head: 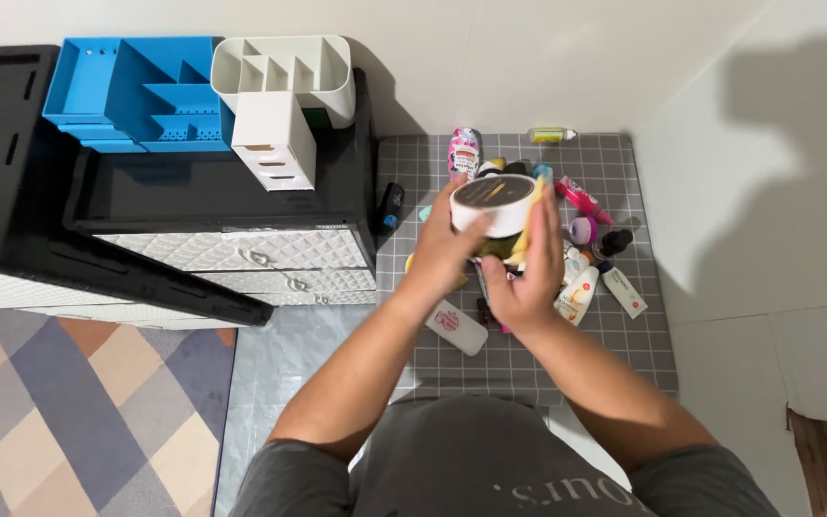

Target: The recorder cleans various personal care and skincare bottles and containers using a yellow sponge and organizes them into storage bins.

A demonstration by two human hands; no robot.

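White round jar (496,203), dark lid, held up between both hands over grey grid mat (624,354) on floor. Left hand (444,251) clasped on jar side; right hand (526,273) cupped round other side, prob. steadying it for a look. 1 jar held; approx. a dozen small bottles and tubes (581,287) heaped beneath. 2 organisers on black drawer unit (193,191): 1 blue (136,96), 1 white (284,72).

Left hand (444,251) and right hand (528,278) hold a white jar (495,204).
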